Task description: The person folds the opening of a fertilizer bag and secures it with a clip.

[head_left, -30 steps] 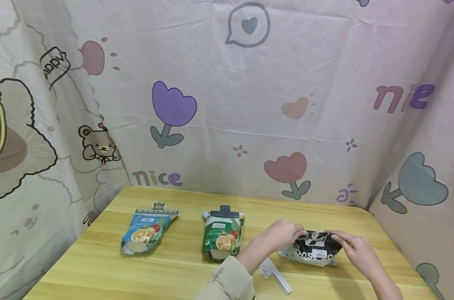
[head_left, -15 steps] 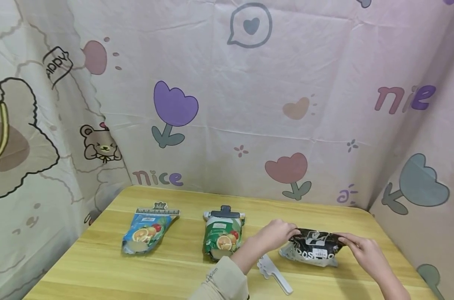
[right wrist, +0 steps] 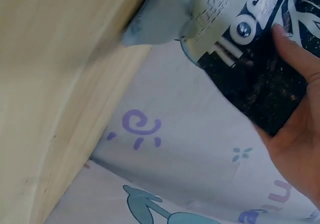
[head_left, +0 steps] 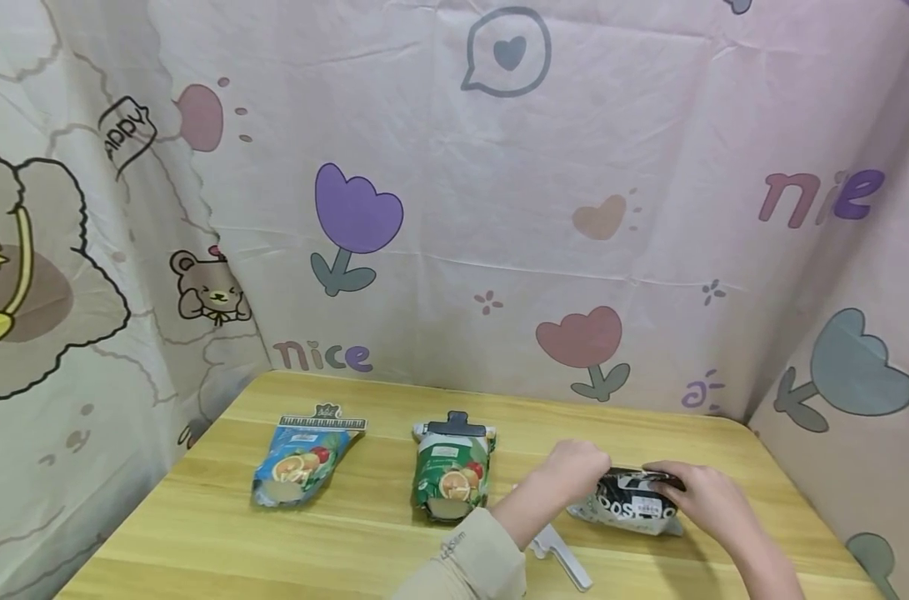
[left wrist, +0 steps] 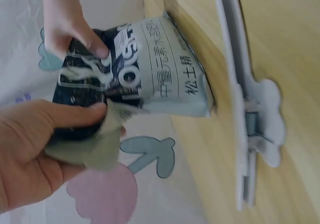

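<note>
A black and grey printed plastic bag [head_left: 634, 510] stands at the right of the table, its black top edge folded over. My left hand [head_left: 571, 468] pinches its left top corner; the left wrist view shows the thumb of that hand [left wrist: 35, 134] on the black film and fingers behind. On the opposite corner my right hand [head_left: 705, 493] grips the top edge, thumb on the printed face of the bag [right wrist: 250, 79]. A white bag clip [head_left: 562, 560] with a scalloped handle lies in front of the bag, partly hidden by my left forearm; its spring shows in the left wrist view.
To the left lie a green fruit-print bag [head_left: 452, 475] with a black clip [head_left: 456, 425] across its top and a blue fruit-print bag [head_left: 297, 467] with a piano-key clip [head_left: 322, 422]. A printed cloth [head_left: 439, 208] hangs behind the wooden table [head_left: 334, 550].
The bag's black top was stretched flat between my hands; now it is folded lower. My right hand has moved left over the top edge, and my left hand has turned inward.
</note>
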Available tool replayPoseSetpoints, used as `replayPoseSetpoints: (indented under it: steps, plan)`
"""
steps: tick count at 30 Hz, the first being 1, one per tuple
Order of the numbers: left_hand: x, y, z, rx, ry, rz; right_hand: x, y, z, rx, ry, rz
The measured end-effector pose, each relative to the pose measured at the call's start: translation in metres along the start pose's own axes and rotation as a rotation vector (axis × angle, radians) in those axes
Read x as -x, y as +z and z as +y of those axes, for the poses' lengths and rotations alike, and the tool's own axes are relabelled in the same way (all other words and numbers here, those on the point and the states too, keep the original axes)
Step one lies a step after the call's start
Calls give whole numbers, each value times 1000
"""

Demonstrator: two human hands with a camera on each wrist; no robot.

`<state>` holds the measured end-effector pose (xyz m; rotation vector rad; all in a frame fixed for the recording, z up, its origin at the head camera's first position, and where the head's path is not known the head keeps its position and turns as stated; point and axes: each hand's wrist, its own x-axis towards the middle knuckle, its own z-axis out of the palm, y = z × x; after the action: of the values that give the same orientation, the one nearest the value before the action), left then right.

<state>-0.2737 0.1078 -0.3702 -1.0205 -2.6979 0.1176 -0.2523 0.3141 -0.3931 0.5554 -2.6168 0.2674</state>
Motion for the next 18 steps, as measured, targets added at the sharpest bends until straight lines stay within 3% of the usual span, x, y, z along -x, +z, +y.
replayPoseSetpoints:
  steps: [5, 10, 18]
  plan:
    - [-11, -1, 8, -69, -43, -12, -1, 1, 2, 6, 5, -53]
    - [-15, 2, 10, -82, -71, -25, 1, 6, 2, 1, 13, 10]
    - [-16, 6, 10, -60, -134, 8, 3, 12, 0, 9, 63, 103]
